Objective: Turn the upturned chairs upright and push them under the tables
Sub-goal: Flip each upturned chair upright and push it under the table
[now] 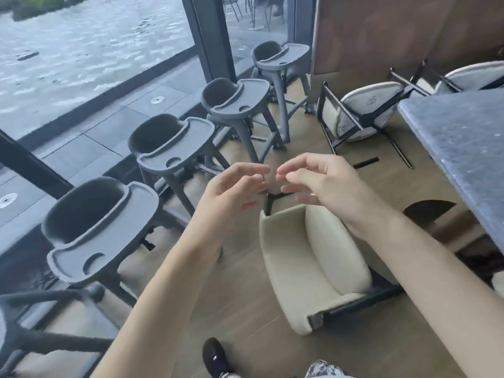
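Cream upholstery, dark metal frame: the nearest chair (308, 268) sits low in the centre of the frame, on the pale wood floor (240, 317), just left of the grey speckled stone worktop (461, 137) that runs down the right edge. Its padded seat and curved back face the camera; a black frame joint shows at its far end, directly below the fingertips. Whether it stands on its legs or lies tipped cannot be told from this angle

A second cream chair (362, 113) lies on its side in the upper right, black legs sticking out sideways, a small logo on the fabric. A third chair (474, 76) of the same make is tipped over behind the worktop's far corner

Both hands are raised at mid-frame above the near chair. Left hand (231, 189) and right hand (319, 181) have fingers loosely curled, tips nearly meeting, blurred; neither grips anything, and both are empty

Four grey high chairs (174, 148) with moulded trays stand upright in a diagonal row from lower left to upper centre, along a glass wall (95, 50). A dark shoe (215, 356) shows at the bottom edge
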`<state>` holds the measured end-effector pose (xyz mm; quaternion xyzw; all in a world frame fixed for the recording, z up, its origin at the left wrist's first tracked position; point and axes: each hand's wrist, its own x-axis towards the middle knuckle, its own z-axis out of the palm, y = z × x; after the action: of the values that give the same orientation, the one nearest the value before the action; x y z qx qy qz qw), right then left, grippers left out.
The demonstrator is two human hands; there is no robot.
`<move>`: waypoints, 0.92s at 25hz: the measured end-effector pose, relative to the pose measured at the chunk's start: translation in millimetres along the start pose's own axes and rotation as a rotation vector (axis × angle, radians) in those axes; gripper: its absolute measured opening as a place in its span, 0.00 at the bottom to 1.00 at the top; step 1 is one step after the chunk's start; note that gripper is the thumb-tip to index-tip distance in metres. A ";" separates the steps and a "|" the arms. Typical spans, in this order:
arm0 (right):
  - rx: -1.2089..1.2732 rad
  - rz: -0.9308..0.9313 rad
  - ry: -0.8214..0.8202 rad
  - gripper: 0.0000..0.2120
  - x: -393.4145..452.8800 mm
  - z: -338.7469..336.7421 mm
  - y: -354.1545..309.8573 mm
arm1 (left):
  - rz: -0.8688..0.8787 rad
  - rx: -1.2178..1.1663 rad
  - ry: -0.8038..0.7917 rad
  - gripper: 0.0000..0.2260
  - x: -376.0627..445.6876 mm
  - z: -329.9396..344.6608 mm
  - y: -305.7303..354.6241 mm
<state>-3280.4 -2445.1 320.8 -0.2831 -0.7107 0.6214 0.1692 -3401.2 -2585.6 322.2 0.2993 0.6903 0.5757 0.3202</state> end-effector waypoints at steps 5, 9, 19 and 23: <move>0.015 0.078 0.265 0.08 51.1 2.5 11.0 | 0.011 -0.029 -0.244 0.09 96.5 -11.9 -14.5; 0.121 0.108 0.487 0.08 93.9 23.5 6.3 | 0.014 -0.014 -0.441 0.11 164.4 -34.5 -18.8; 0.077 0.140 0.911 0.10 123.8 86.2 -12.1 | -0.017 -0.014 -0.912 0.08 261.8 -42.3 -27.0; 0.105 0.165 1.075 0.10 92.1 126.3 -6.5 | -0.057 -0.033 -1.048 0.08 236.0 -41.9 -45.9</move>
<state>-3428.5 -2488.6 295.4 -0.6069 -0.4676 0.4350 0.4731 -3581.6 -2433.7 259.5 0.5230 0.4362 0.3507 0.6428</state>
